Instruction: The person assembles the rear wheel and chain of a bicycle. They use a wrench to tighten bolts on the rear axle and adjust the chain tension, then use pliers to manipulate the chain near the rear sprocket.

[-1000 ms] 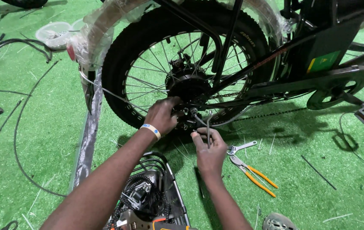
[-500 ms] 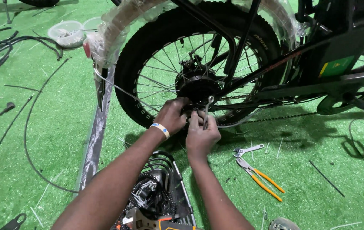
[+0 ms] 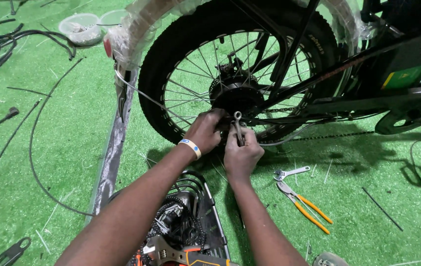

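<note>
1. At the hub (image 3: 234, 96) of the back wheel (image 3: 230, 74), low on the bicycle frame (image 3: 348, 101), stands my small metal wrench (image 3: 238, 127), upright, its ring end showing above my knuckles.
2. My right hand (image 3: 241, 153) is closed around the wrench's shaft; my left hand (image 3: 205, 130) is curled against the hub just beside it, but I cannot tell whether its fingers pinch anything.
3. I judge the wrench light, stiff and a bit slick, so it is best gripped low on the shaft, away from the spokes (image 3: 191, 88).
4. The wheel looks heavy and steady; clear plastic wrap (image 3: 136, 34) covers the tyre's top.
5. On the green turf (image 3: 63, 123) to my right lie an adjustable spanner (image 3: 291, 173) and orange-handled pliers (image 3: 303, 206), near each other.
6. Below my arms sits a black wire basket (image 3: 205, 207), holding a chain, dark parts and a tool with an orange grip.
7. Far left, a clear plastic tub (image 3: 80, 28) holds small pieces too blurred to name; loose black cables (image 3: 33, 148) trail nearby.
</note>
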